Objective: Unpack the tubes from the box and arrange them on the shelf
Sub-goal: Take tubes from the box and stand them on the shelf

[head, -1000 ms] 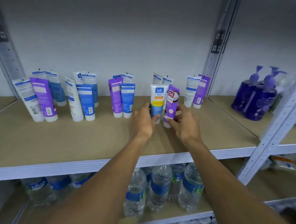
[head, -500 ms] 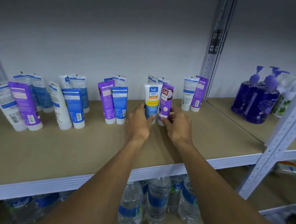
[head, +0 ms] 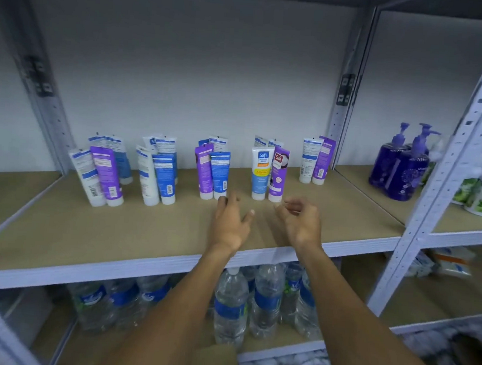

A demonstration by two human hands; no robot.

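The left hand (head: 229, 223) and right hand (head: 302, 225) hold nothing (fingers loose). Just past them, the white tube (head: 260, 173) and purple tube (head: 278, 175) stand straight up on the shelf (head: 145, 232). The right hand is nearer the purple tube.

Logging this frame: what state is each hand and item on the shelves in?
left hand: open, empty.
right hand: loosely curled, empty.
white Safi tube: upright on cap, label forward.
purple Safi tube: upright beside it, label forward.
other tubes: standing on caps, mostly backs forward.
pump bottles: upright.
water bottles: upright, lower shelf.
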